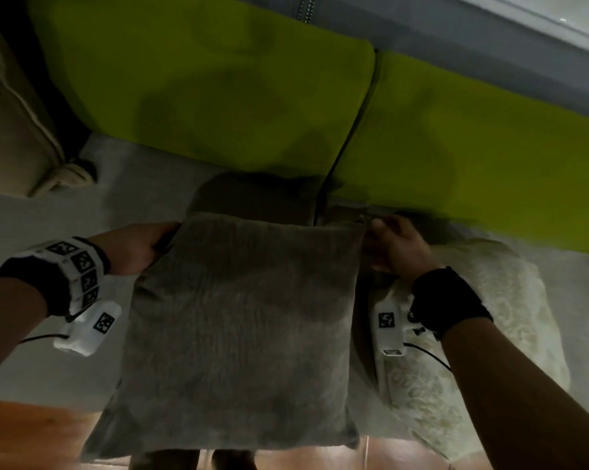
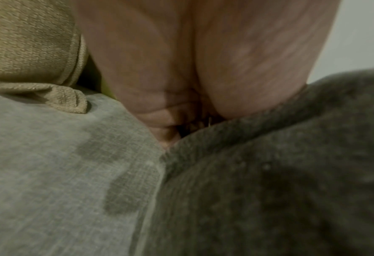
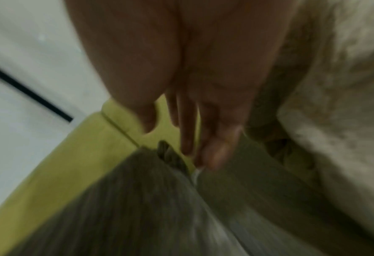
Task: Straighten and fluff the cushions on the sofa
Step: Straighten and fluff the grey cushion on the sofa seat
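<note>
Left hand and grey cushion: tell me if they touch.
Touching. The head view shows the left hand gripping the grey cushion at its upper left corner.

Your head camera looks steeply down from above at the grey cushion (image 1: 238, 330) and the green back cushions (image 1: 218, 89) beyond. Each wrist camera sits very close, looking along its palm onto that cushion's upper corners. All three views share the grey cushion.

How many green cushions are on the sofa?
2. One green back cushion stands at the left behind the grey seat, the other green cushion right beside it, on the right. The frame cuts off the sofa's ends, so more may be hidden.
</note>
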